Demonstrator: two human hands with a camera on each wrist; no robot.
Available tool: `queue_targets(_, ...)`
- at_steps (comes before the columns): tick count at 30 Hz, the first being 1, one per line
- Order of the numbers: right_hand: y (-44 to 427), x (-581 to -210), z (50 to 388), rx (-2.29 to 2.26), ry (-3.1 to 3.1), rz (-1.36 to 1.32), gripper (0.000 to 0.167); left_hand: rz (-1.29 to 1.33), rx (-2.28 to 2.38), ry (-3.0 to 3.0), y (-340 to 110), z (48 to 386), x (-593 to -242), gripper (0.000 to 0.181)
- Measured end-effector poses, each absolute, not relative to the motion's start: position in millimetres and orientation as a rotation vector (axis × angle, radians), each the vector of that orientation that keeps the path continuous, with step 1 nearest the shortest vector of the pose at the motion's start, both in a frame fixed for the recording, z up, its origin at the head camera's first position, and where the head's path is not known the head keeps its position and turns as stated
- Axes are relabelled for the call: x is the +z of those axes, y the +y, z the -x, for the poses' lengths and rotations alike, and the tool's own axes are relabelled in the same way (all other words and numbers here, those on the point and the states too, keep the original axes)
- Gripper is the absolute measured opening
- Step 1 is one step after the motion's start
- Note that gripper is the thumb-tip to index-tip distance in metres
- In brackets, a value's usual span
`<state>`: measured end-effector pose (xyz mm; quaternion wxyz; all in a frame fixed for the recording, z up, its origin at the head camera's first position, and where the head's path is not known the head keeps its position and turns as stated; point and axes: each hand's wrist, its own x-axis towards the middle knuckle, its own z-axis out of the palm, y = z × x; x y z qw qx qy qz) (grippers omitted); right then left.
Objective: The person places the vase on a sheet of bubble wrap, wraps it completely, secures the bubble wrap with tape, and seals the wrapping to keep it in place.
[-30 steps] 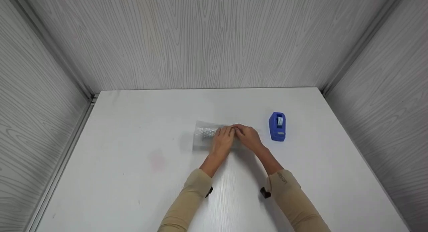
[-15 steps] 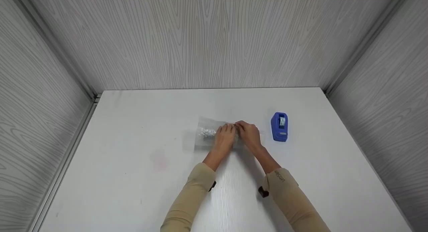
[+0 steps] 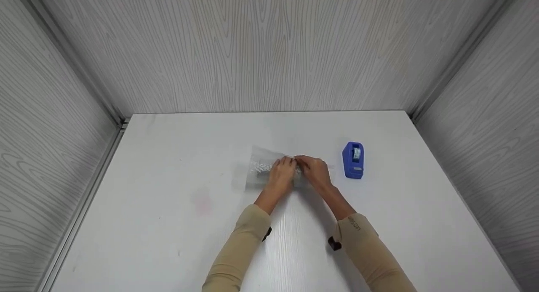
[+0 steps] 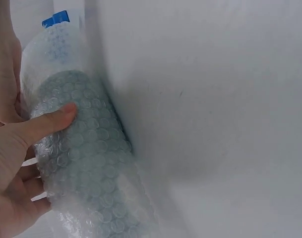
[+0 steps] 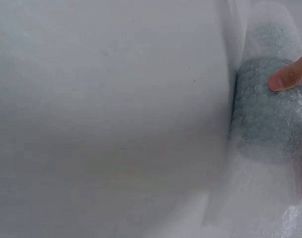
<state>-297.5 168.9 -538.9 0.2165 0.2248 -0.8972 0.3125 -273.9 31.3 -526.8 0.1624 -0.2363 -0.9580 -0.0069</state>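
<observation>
A roll of clear bubble wrap [image 3: 263,168] lies on the table around a grey-green cylindrical object [image 4: 89,134], whose exact kind the wrap hides. My left hand [image 3: 281,174] grips the roll from above, the thumb pressed on its near side in the left wrist view and the fingers over the far side. Close beside it, my right hand [image 3: 316,172] pinches the wrap's upper edge with curled fingers; the fingertips are partly hidden. Loose wrap extends past the cylinder's end in the right wrist view, where a thumb presses on the bubbles [image 5: 265,109].
A blue tape dispenser [image 3: 353,160] with a roll of clear tape stands to the right of the hands. The white table [image 3: 168,199] is enclosed by grey wood-grain panels [image 3: 261,52] at the back and both sides.
My right hand's fingers have shifted slightly along the wrap's edge. The wrap's far left corner sticks up a little more. My left hand keeps its grip, and the whole view has drifted slightly.
</observation>
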Motion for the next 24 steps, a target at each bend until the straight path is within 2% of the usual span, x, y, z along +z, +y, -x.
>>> queue_targets(6, 175, -540, 296, 0.892, -2.494, -0.741, 0.02, 0.692, -0.116, -2.733, 29, 274, -528, 0.041)
queue_targets(13, 179, -543, 292, 0.881, -2.469, -0.829, 0.022, 0.7, -0.059, -2.625, 29, 273, -532, 0.053)
queue_targets(20, 182, -541, 287, 0.769, -2.546, -0.934, 0.05, 0.656, 0.005, -2.58, 28, 271, -534, 0.066)
queue_targets(24, 183, -541, 286, 0.653, -2.555, -0.971, 0.059, 0.662, -0.103, -2.675, 28, 271, -532, 0.071)
